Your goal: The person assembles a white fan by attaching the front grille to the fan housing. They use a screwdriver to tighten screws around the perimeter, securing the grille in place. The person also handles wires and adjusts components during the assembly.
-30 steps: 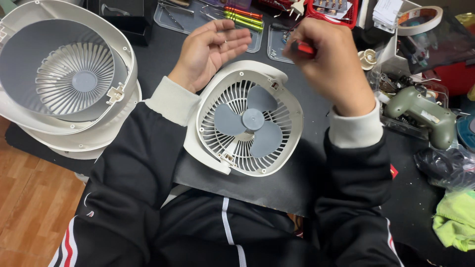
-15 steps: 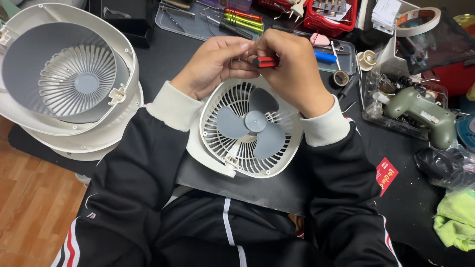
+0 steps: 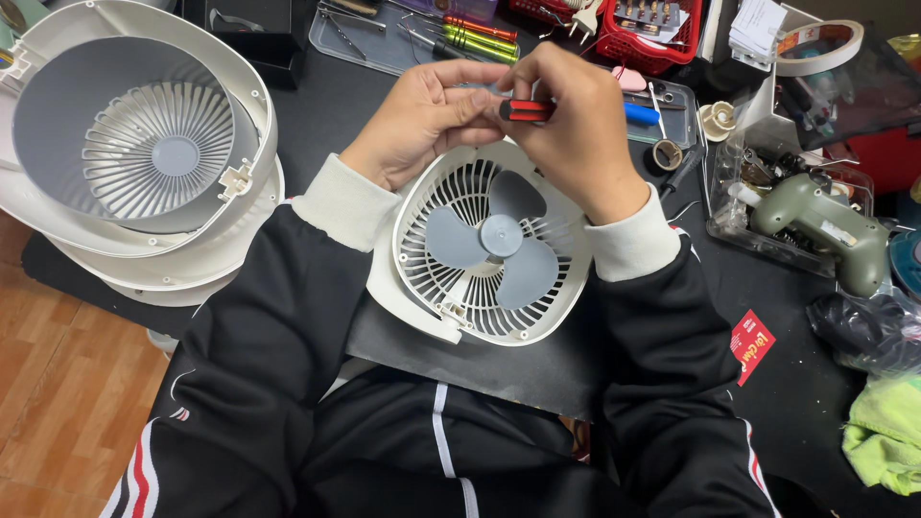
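A small white desk fan (image 3: 484, 245) with grey blades lies face up on a black mat (image 3: 499, 360) at the table's near edge, its front grille off. Above its far rim my right hand (image 3: 576, 120) grips a red-and-black screwdriver (image 3: 526, 110) held roughly level. My left hand (image 3: 427, 120) meets it from the left, fingertips pinching the tool's end. Both hands hover over the fan's top edge; the screwdriver's tip is hidden by my fingers.
Stacked white fan housings (image 3: 144, 153) fill the left. A clear tray of screwdrivers (image 3: 422, 34) and a red basket (image 3: 652, 29) sit behind. A green electric driver (image 3: 825, 225) lies in a clear tray at right, near tape rolls (image 3: 815, 43) and a green cloth (image 3: 887, 432).
My hands came together over the fan; the left hand, open a second ago, now pinches the end of the screwdriver that the right hand brought to the centre.
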